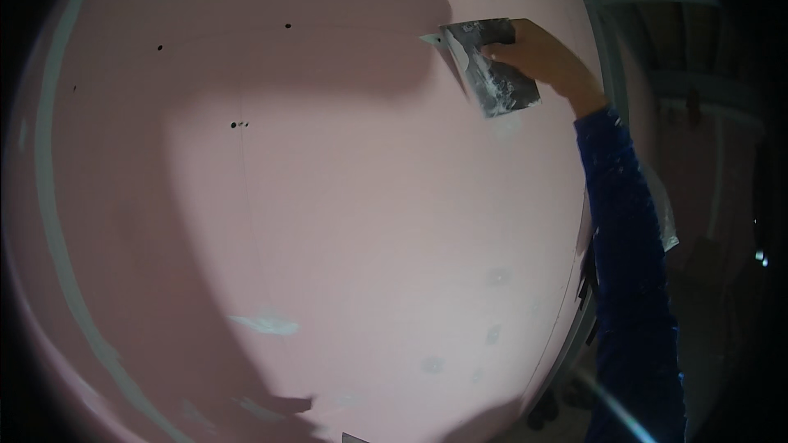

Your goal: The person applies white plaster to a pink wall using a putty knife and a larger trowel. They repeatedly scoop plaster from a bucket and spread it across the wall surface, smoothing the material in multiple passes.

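My right hand [548, 57] is raised in front of a pink drywall sheet [353, 197] and closed around a wide putty knife [497, 90]. Whitish compound smears the knife's dark blade, which lies close against the sheet. Beside the blade's left corner is a small pale patch of compound [428, 38] with a dark spot at its edge. My left hand is out of view. At the bottom edge a sliver of a grey, flat object [355, 438] shows, too little to name.
Dark holes [288, 26] dot the upper left of the sheet. A pale compound patch [267, 324] and several grey spots [498, 277] lie lower. A light seam strip [51, 197] runs down the left. Past the right edge is a dim room with a clear plastic sheet [663, 209].
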{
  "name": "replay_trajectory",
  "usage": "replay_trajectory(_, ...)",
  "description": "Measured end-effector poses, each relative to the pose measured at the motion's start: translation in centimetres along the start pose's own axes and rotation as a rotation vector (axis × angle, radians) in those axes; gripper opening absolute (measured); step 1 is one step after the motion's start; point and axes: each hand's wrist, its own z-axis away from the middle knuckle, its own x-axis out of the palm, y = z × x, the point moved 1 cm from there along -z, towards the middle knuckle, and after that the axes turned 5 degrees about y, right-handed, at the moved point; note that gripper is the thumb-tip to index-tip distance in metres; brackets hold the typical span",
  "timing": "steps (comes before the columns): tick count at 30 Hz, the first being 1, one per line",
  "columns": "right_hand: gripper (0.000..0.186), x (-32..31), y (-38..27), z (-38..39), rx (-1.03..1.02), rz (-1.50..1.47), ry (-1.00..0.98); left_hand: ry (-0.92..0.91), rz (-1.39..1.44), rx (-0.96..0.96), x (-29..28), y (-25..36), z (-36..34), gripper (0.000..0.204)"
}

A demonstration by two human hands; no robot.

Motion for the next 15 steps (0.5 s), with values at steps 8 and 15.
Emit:
replay_trajectory(8, 0.060, 1.8, 4.9, -1.7, 0.164, -0.576, -0.143, 0.190, -1.039, 0.403, 10.1, -19.3, -8.0, 0.078)
replay_trajectory(15, 0.064, 4.5, 9.5, -5.2, 0.277, -0.512, -0.134, 0.064, -0.272, -0.037, 3.5, -8.6, -2.6, 0.080)
